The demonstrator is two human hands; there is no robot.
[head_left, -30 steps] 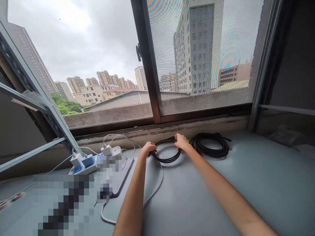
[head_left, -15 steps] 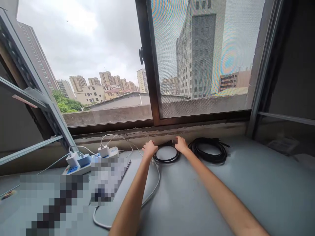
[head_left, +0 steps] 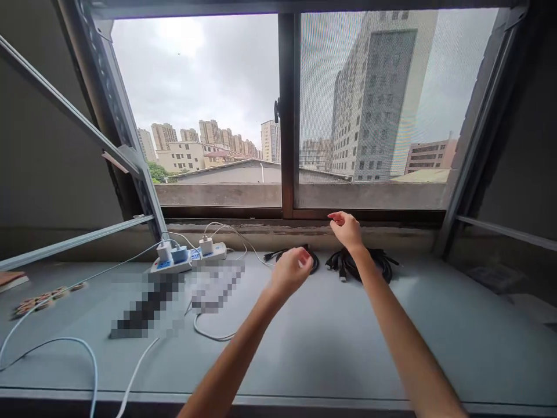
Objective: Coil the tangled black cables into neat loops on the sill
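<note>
My left hand (head_left: 290, 269) is raised in front of the smaller black cable coil (head_left: 315, 264), hiding most of it. Its fingers curve loosely, and I see nothing between them. Above the larger black cable coil (head_left: 385, 268), close to the window sill, hovers my right hand (head_left: 347, 230). Its index finger points left, with a gap to the thumb and no object visible in it. Both coils lie on the grey tabletop (head_left: 331, 348) against the wall. Black connector ends stick out to the left of each coil.
A white power strip (head_left: 221, 251) with chargers (head_left: 206, 245) stands at the back left. White cables (head_left: 138, 363) run across the left side of the table. Blurred-out items lie in front of the strip. Metal shelf posts (head_left: 150, 200) flank the window (head_left: 287, 116).
My hands have lifted off the smaller coil, the right one rising higher and shifting right, over the larger coil. The head view has swung left and widened, showing the table's front edge.
</note>
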